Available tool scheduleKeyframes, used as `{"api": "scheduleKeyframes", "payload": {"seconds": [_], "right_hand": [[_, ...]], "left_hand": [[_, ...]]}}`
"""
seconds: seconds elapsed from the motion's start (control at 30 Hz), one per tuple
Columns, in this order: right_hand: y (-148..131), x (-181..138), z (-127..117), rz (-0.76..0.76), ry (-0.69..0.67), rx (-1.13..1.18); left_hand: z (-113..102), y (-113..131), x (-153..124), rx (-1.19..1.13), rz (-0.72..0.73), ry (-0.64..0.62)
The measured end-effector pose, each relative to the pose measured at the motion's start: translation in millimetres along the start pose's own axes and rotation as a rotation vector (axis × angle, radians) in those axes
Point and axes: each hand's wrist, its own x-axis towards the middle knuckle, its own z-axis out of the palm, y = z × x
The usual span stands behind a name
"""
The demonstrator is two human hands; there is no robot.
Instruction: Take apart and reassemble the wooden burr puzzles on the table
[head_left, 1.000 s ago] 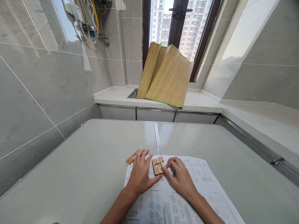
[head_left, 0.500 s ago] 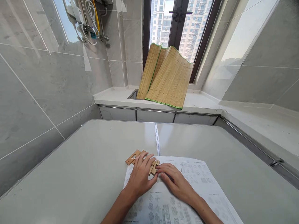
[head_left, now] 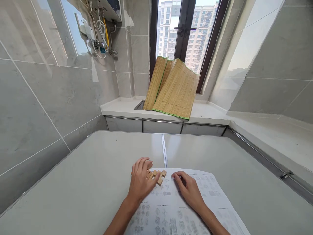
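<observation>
Small notched wooden puzzle pieces (head_left: pixel 156 176) lie at the top left corner of a printed diagram sheet (head_left: pixel 181 209) on a pale grey table (head_left: pixel 93 182). My left hand (head_left: pixel 140 179) lies over them with fingers spread flat, hiding the leftmost pieces. My right hand (head_left: pixel 187 187) rests on the paper just right of the pieces, fingers loosely bent with the fingertips on the sheet. It is not touching the wood.
A seam (head_left: pixel 163 150) runs down the table's middle. Beyond the table, a white counter (head_left: pixel 210 112) carries a rolled bamboo mat (head_left: pixel 172 88) leaning against the window. Tiled walls stand left and right. A water heater with hoses (head_left: pixel 100 29) hangs at upper left.
My left hand slid the wooden pieces left and together, and now covers the one that lay apart. My right hand let go of the block and drew back onto the paper. The camera tilted down slightly.
</observation>
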Motion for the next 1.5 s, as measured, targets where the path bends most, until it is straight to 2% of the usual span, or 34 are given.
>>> {"api": "scheduleKeyframes", "payload": {"seconds": [0.1,0.2,0.33,0.43,0.5,0.8,0.97,1.17,1.5], "right_hand": [[2,0,1,-0.014,0.006,-0.02],[2,0,2,-0.03,0.011,-0.033],[1,1,2,-0.04,0.012,-0.032],[0,0,3,-0.054,0.012,-0.04],[-1,0,3,-0.065,0.016,-0.048],[1,-1,2,-0.084,0.001,-0.084],[2,-3,2,-0.06,-0.019,-0.078],[0,-5,2,-0.051,-0.041,-0.086],[-1,-4,1,-0.05,-0.052,-0.096]], "left_hand": [[0,-10,4,-0.019,-0.086,0.09],[0,-29,6,-0.093,-0.176,0.108],[-9,-67,10,-0.254,-0.411,0.117],[-20,-90,11,-0.281,-0.473,0.125],[-26,-97,10,-0.304,-0.473,0.095],[-25,-77,5,-0.294,-0.328,-0.096],[-25,-67,1,-0.191,-0.208,-0.16],[-16,-48,-9,-0.068,-0.088,-0.032],[-12,-31,-11,-0.016,-0.036,-0.02]]}}
